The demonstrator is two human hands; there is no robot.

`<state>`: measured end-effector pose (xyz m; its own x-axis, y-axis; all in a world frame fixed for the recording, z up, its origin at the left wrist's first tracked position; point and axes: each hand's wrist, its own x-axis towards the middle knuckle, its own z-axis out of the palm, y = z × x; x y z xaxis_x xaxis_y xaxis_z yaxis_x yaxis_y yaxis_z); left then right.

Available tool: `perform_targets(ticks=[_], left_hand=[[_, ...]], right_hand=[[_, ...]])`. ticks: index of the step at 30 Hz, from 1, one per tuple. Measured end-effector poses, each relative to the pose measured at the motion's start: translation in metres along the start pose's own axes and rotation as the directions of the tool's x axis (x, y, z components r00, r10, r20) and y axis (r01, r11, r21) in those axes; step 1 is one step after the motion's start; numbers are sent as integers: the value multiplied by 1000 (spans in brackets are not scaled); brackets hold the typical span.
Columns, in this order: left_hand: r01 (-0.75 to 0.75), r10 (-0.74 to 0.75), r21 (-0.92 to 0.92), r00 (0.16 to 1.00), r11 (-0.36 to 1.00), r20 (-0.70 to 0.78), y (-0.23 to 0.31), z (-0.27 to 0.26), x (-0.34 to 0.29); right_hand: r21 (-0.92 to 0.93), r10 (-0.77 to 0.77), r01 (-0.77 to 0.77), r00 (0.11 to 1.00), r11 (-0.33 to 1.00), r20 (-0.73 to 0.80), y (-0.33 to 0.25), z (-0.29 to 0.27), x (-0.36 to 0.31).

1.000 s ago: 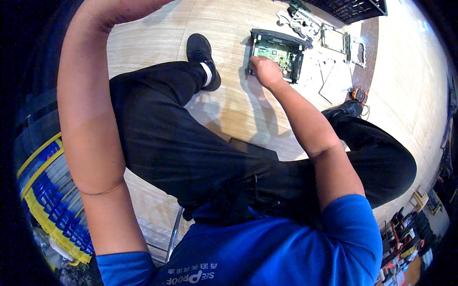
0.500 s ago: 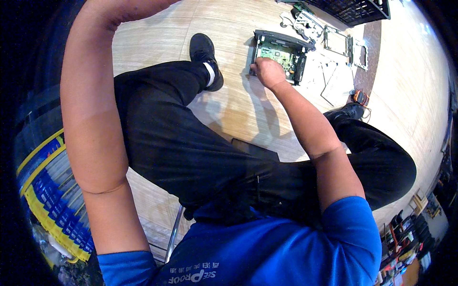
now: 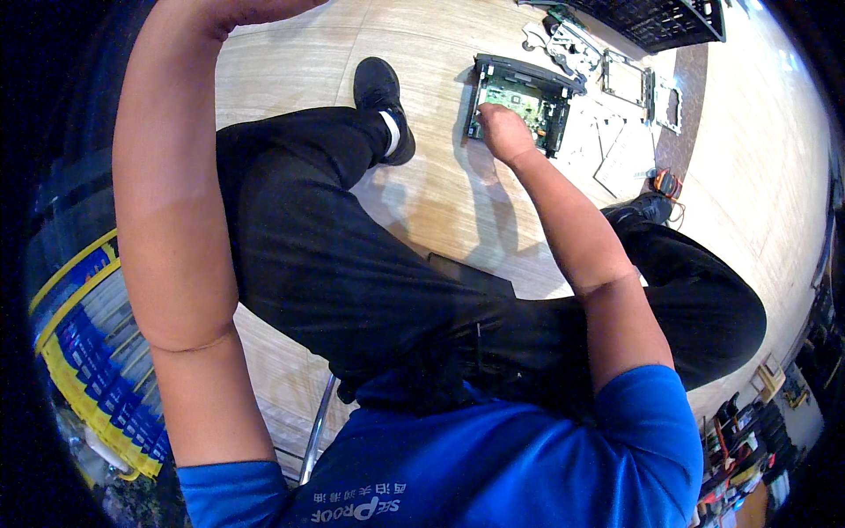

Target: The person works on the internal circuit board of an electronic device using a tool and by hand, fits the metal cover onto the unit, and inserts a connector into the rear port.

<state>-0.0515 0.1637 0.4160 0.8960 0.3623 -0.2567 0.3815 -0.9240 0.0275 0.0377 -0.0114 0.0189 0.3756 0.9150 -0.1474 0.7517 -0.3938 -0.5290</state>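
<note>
An opened electronic unit [image 3: 528, 73] with a black frame lies on the floor ahead of me, its green circuit board [image 3: 526, 99] exposed. My right hand [image 3: 508, 134] reaches over its near left part, with the fingers curled together by the side wall. What those fingers grip, if anything, is hidden beneath the hand. My left arm bends across the upper left, and only part of my left hand [image 3: 273, 9] shows at the top edge. Its fingers lie outside the picture.
Metal frames [image 3: 623, 77] and bracket parts [image 3: 563, 46] lie right of the unit, near a black crate [image 3: 673, 22]. An orange-and-black device [image 3: 666, 182] with a cable sits by my right foot. Blue-and-yellow packages [image 3: 97, 378] stand at lower left, assorted tools [image 3: 735, 458] at lower right.
My right hand has shifted slightly right, its fingertips now farther in from the unit's left edge. The whole view has moved a little; the unit looks the same.
</note>
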Motion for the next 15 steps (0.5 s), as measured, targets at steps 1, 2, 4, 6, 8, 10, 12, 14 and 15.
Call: perform_targets(ticks=[1,2,4,6,8,10,12,14,15], left_hand=[[-19,19,-16,1000,1000,-3,-2,1,1],[-17,17,-15,1000,1000,-2,-4,0,1],[-29,30,-47,999,998,33,-5,-3,2],[-13,14,-46,999,999,33,-1,-3,3],[13,-11,-41,999,999,37,0,-3,5],[147,-146,0,982,989,118,1,-3,14],[53,-53,1,998,999,45,0,4,3],[-45,45,9,998,999,-31,2,4,0],[-41,41,-11,999,999,-6,3,2,1]], right_hand=[[-36,39,-38,999,999,22,-1,0,1],[-36,37,-37,999,999,23,-1,1,1],[-2,50,-51,998,999,-41,0,2,0],[-17,55,-56,997,998,-47,4,4,1],[-27,52,-53,997,998,-48,1,3,2],[-91,71,-70,997,993,7,-2,2,2],[-100,76,-74,997,992,16,-6,2,2],[-112,83,-81,996,990,22,-3,3,2],[-91,91,-91,996,992,-5,-2,4,3]])
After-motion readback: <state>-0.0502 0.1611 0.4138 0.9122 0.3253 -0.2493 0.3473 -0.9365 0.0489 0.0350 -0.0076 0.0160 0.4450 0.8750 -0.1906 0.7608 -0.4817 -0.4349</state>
